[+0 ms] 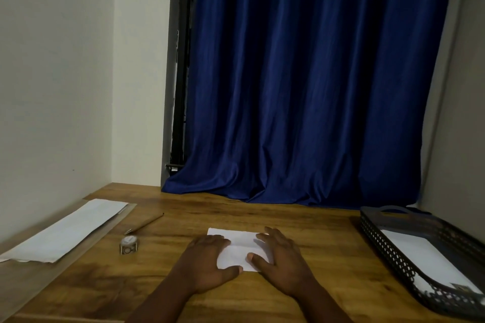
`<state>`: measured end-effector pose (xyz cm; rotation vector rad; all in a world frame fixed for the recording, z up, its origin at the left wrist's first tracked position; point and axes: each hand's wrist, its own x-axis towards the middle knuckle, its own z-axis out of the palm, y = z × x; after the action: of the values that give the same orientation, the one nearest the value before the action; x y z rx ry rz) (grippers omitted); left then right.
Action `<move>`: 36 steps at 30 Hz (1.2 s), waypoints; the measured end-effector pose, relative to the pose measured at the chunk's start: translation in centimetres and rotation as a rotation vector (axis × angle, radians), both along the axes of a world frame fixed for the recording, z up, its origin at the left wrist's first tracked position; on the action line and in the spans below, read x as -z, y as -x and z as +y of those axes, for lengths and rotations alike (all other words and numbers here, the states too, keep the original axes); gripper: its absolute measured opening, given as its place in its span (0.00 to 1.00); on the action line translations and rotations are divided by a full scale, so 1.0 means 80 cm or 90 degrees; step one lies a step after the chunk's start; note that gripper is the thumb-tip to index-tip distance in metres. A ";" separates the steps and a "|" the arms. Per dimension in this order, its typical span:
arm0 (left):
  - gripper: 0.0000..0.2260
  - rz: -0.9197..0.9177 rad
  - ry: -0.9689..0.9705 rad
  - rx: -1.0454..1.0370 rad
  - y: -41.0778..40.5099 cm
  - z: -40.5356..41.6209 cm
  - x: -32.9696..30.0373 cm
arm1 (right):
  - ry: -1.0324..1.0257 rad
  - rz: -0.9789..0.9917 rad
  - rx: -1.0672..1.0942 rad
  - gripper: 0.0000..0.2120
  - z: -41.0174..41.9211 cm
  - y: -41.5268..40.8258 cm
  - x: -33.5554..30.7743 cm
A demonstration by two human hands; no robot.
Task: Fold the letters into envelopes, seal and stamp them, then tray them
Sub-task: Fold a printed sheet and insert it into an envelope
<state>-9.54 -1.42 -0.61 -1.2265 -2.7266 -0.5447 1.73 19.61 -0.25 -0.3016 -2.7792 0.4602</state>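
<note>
Sitting in front of a big blue curtain (309,81) at a wooden desk (183,220), mid letter-folding session. Keeping a dark mesh tray (409,267) over on the right edge with something white already lying inside, well apart from the action. Stacking spare sheets and envelopes (65,228) on the far left, can't tell exactly which is which from here.

Pressing a folded letter (237,244) flat in the middle of the desk, close to the near edge. Resting the left hand (207,259) on its left side and the right hand (278,257) on its right, fingers of both straight and spread on the paper, thumbs touching the near edge, not gripping anything. Showing a crease line across the sheet between the hands.

Tips for this step, judging from the setup: lining the edges up before committing, then sliding fingertips outward along the fold for a sharp crease, and checking the width against an envelope before stuffing.

Leaving a pen (144,223) and a small roll of stamps or tape (129,244) (too tiny to tell) just left of center, waiting for later.
</note>
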 end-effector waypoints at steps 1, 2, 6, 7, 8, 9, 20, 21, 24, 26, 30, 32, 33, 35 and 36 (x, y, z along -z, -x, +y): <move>0.40 0.002 -0.005 -0.002 -0.002 -0.002 -0.001 | -0.009 -0.003 -0.015 0.35 -0.004 -0.004 -0.001; 0.39 0.008 -0.013 -0.001 -0.005 -0.004 -0.002 | -0.015 -0.017 -0.029 0.36 -0.006 -0.008 -0.001; 0.36 0.034 -0.029 0.005 -0.022 -0.016 -0.004 | -0.031 -0.063 -0.046 0.43 -0.012 -0.023 -0.006; 0.36 0.033 -0.028 0.009 -0.030 -0.021 -0.005 | -0.038 -0.066 -0.052 0.40 -0.015 -0.031 -0.008; 0.37 0.029 -0.023 0.014 -0.039 -0.028 -0.006 | -0.047 -0.064 -0.058 0.38 -0.018 -0.038 -0.009; 0.38 0.019 -0.015 0.021 -0.047 -0.035 -0.007 | -0.057 -0.062 -0.063 0.36 -0.021 -0.048 -0.008; 0.29 0.084 0.028 0.192 -0.099 -0.134 0.011 | -0.158 -0.059 -0.194 0.37 -0.024 -0.158 0.011; 0.24 0.059 -0.008 0.207 -0.101 -0.139 0.011 | -0.143 -0.041 -0.206 0.31 -0.023 -0.163 0.011; 0.14 -0.066 -0.145 0.230 -0.111 -0.145 -0.009 | -0.019 0.016 -0.237 0.17 -0.023 -0.174 -0.011; 0.07 -0.138 -0.225 0.201 -0.116 -0.144 -0.030 | 0.089 0.054 -0.222 0.09 -0.026 -0.177 -0.037; 0.08 -0.231 -0.405 0.132 -0.114 -0.130 -0.062 | 0.298 0.149 -0.147 0.03 -0.031 -0.170 -0.083; 0.08 -0.266 -0.478 0.099 -0.103 -0.118 -0.075 | 0.405 0.196 -0.114 0.05 -0.032 -0.158 -0.096; 0.08 -0.284 -0.503 0.077 -0.093 -0.113 -0.078 | 0.464 0.201 -0.092 0.06 -0.032 -0.150 -0.099; 0.13 -0.327 -0.525 0.032 -0.068 -0.100 -0.081 | 0.568 0.191 -0.049 0.08 -0.031 -0.131 -0.096; 0.17 -0.351 -0.527 0.016 -0.057 -0.093 -0.079 | 0.605 0.188 -0.031 0.09 -0.030 -0.120 -0.089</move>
<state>-5.00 -8.87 5.72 -0.9536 -2.3285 -1.9927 11.35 17.18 6.91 -0.3236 -2.0985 1.6628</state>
